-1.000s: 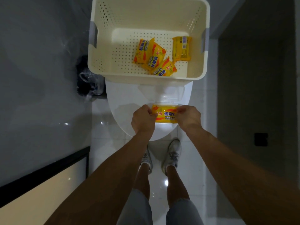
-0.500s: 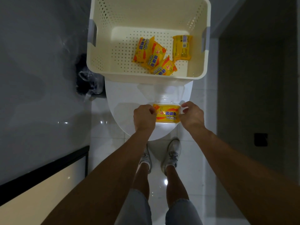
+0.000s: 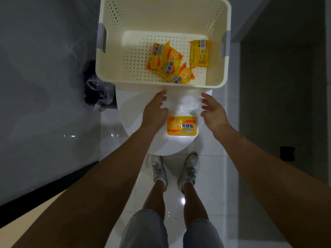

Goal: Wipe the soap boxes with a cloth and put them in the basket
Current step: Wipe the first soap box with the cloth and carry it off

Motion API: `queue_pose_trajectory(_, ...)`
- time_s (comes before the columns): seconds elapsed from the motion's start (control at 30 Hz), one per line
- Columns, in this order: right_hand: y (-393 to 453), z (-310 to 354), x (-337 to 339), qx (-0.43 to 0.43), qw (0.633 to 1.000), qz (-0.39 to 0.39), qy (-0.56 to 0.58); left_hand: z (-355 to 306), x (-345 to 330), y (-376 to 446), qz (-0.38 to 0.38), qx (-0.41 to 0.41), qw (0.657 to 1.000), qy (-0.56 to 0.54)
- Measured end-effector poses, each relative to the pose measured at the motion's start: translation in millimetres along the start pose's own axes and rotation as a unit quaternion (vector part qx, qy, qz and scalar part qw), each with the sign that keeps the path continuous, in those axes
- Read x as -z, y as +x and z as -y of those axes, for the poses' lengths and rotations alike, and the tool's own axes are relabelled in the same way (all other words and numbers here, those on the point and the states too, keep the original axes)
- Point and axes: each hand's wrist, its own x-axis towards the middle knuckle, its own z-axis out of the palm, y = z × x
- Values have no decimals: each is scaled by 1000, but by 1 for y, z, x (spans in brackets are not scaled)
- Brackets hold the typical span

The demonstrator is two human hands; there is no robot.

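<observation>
A yellow soap box point(image 3: 182, 125) lies flat on the white toilet lid point(image 3: 136, 111), label up. My left hand point(image 3: 155, 112) hovers just left of and beyond it, fingers relaxed and holding nothing. My right hand point(image 3: 213, 111) is on the other side, fingers spread, also empty. Between the hands lies a pale white cloth point(image 3: 184, 101), hard to make out against the lid. The cream perforated basket point(image 3: 114, 56) stands beyond, with several yellow soap boxes point(image 3: 168, 63) inside.
A black bin with a clear liner point(image 3: 97, 90) sits on the floor left of the toilet. Grey wall rises at left and a dark wall at right. My feet in white shoes point(image 3: 174, 169) stand on glossy white tiles.
Both hands have let go of the soap box and moved forward toward the basket. The box now lies free on the lid.
</observation>
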Motion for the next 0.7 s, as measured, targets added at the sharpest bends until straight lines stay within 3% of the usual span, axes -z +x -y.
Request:
queue_pose_trajectory(0.23,-19,-16,5,16,994,-75,72,-2,-4,-32,-77,-16,994,-71)
queue_pose_trajectory(0.6,-38,-57,-5,12,998,-60,-18,25,-14,-62,-60,-36,996,51)
queue_pose_trajectory(0.7,-30,-61,-9,-27,997,-43,-58,29,-18,-53,-49,16,993,103)
